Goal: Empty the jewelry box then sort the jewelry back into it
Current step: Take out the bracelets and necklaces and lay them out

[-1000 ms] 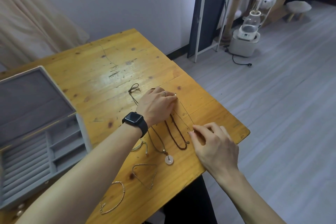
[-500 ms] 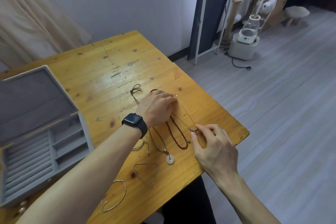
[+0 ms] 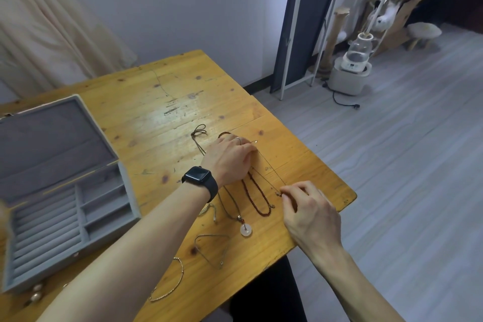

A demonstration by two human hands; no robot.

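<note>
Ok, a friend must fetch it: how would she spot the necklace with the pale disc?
On the wooden table, look right of the open grey jewelry box. It's the brown cord beside the dark red braid, the only piece ending in a white ring-shaped disc.

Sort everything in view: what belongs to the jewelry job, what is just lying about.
Job: open grey velvet jewelry box; thin metal chain; dark red braided cord necklace; brown cord necklace with white disc pendant; triangular silver chain; gold beaded bracelet.
Lying about: white kettle on the floor; dark framed panel against wall; beige curtain.
</note>
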